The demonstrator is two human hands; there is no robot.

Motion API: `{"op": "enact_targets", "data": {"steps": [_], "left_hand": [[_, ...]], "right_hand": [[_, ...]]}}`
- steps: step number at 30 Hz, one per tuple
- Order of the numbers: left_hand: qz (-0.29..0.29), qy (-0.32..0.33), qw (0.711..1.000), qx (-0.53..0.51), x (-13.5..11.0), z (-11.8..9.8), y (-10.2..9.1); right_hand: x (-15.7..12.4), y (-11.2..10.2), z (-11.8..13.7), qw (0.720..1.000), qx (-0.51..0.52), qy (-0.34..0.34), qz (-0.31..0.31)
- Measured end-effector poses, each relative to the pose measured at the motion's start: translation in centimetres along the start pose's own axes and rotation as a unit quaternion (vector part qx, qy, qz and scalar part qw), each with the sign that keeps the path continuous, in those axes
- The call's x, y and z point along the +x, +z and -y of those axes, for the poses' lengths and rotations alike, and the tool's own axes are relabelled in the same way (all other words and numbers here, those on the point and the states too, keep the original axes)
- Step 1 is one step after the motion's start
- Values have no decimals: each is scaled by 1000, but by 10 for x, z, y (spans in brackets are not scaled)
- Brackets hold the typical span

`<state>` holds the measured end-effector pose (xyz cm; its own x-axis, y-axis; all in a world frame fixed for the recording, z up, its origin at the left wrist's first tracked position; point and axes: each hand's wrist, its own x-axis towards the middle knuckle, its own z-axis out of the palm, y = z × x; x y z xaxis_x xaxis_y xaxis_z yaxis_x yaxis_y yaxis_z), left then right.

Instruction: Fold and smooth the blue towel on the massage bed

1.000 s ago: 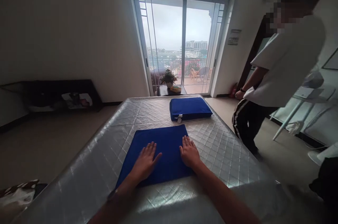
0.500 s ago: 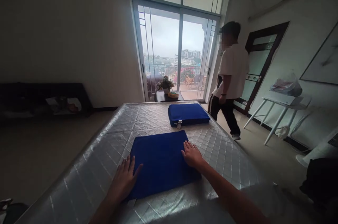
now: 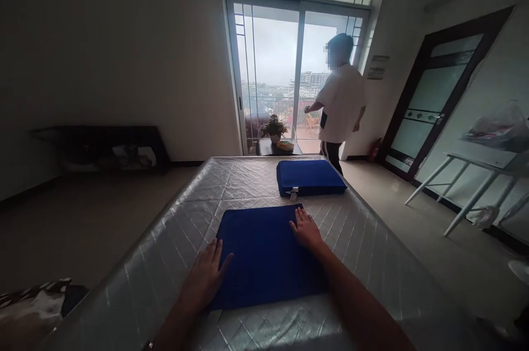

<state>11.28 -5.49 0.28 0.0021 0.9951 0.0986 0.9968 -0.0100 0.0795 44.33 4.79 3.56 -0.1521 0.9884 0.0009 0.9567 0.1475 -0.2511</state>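
Observation:
A flat, folded piece of dark blue fabric point(image 3: 264, 257) lies in front of me on a silvery, quilted table cover point(image 3: 243, 331). My left hand point(image 3: 209, 271) rests on its left edge, fingers stretched out and thumb spread over the cloth. On the upper right edge lies my right hand point(image 3: 306, 228), flat, with its fingers pointing away from me. Just beyond is a thicker stack of blue fabric point(image 3: 312, 174), with a small pale tag point(image 3: 294, 193) at its front left corner.
A person point(image 3: 341, 97) in a white top is near the glass sliding door point(image 3: 268, 64). A potted plant point(image 3: 275, 128) stands on a small dark table behind the covered one. To the right, a white stool point(image 3: 475, 161) bears a box and a plastic bag.
My right hand has slid slightly up along the cloth's right edge. The person has walked away toward the glass door. My view has turned a little to the left.

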Motion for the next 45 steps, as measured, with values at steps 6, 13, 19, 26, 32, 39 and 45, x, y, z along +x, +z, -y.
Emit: {"op": "enact_targets", "data": {"steps": [6,13,19,26,32,39,45], "left_hand": [[58,-14,998,37,6,1,-13],[25,36,999,25,38,-60,-32],[10,276,956,-95,92,-201,-38],[-13,273,956,-108,145,-237,14],[-5,209,976,-54,145,-184,30],[23,66,997,-43,137,-72,8],[3,-20,1000,-20,133,-10,9]], "right_hand": [[7,-3,-4,1000,-3,2,-21],[16,-1,-14,998,20,-50,-23],[14,2,-20,998,19,-54,-28],[19,15,-27,995,8,-78,-62],[21,16,-21,996,32,-42,-74],[20,8,-18,998,35,-15,-51],[21,8,-17,999,2,-17,-45]]}}
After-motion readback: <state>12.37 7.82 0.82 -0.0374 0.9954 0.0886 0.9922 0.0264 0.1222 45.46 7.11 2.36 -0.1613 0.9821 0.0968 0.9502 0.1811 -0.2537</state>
